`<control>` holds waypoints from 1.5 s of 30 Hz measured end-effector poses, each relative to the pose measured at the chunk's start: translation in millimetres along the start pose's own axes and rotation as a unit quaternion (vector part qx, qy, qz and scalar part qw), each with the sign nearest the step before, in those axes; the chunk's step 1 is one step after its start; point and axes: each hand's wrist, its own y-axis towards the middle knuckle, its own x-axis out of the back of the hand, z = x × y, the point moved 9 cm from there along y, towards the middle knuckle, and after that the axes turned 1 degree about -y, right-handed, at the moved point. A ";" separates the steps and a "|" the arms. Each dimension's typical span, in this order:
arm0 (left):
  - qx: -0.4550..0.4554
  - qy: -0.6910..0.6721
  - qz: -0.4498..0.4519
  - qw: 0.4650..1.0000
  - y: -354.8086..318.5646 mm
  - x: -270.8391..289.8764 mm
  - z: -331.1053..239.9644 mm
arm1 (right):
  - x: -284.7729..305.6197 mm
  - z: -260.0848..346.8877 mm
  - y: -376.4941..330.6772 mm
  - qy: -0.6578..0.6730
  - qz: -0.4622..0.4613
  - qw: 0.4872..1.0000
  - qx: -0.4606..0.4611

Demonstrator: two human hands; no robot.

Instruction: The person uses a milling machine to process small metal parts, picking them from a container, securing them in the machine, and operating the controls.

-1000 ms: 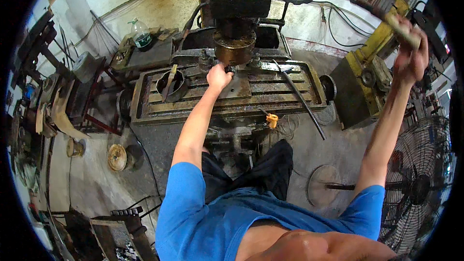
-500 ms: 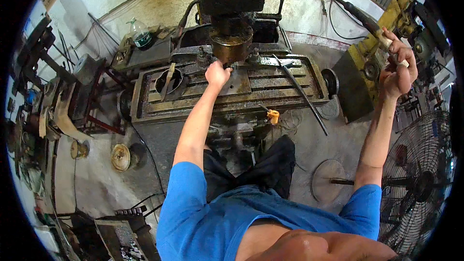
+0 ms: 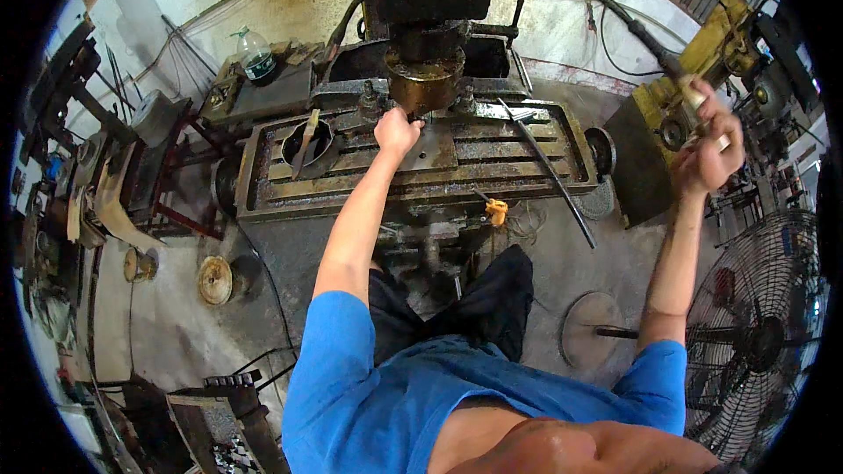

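My left hand [image 3: 398, 133] is closed just under the round brassy spindle head [image 3: 425, 79] of the milling machine. Its thumb and fingers press together at a small dark piece that I cannot make out. Raised at the right, my right hand [image 3: 709, 158] wraps round the pale handle of a long dark lever [image 3: 645, 33], which slopes down from the machine's head. Part of the handle shows on either side of the fingers. Below the spindle stretches the slotted machine table [image 3: 514, 171], greasy and strewn with chips.
On the table stand a dark pot [image 3: 323, 151] with a brush [image 3: 307, 136] across it and, to the right, a long metal bar [image 3: 553, 177] overhanging the front edge. A yellow object [image 3: 497, 211] hangs in front. A large fan [image 3: 764, 342] stands at right; a bottle [image 3: 255, 57] stands back left.
My right hand has come down slightly and to the left, together with the lever handle. My left hand stays under the spindle head; the view has shifted slightly.
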 end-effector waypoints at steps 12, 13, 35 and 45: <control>-0.027 -0.003 -0.027 0.999 -2.8 2.8 -0.1 | 3.2 -12.3 -26.8 -0.007 -0.016 1.000 -0.018; -0.028 -0.001 -0.023 0.999 -0.3 2.1 -0.9 | 5.5 -14.5 -33.1 -0.008 -0.046 0.998 -0.045; 0.030 -0.289 0.072 0.954 -169.4 186.0 161.5 | -3.1 -23.7 -58.6 0.075 -0.024 0.996 -0.051; 0.300 -0.115 -0.177 0.930 -412.2 399.1 391.2 | 61.6 -116.0 -93.7 0.055 0.025 0.988 -0.143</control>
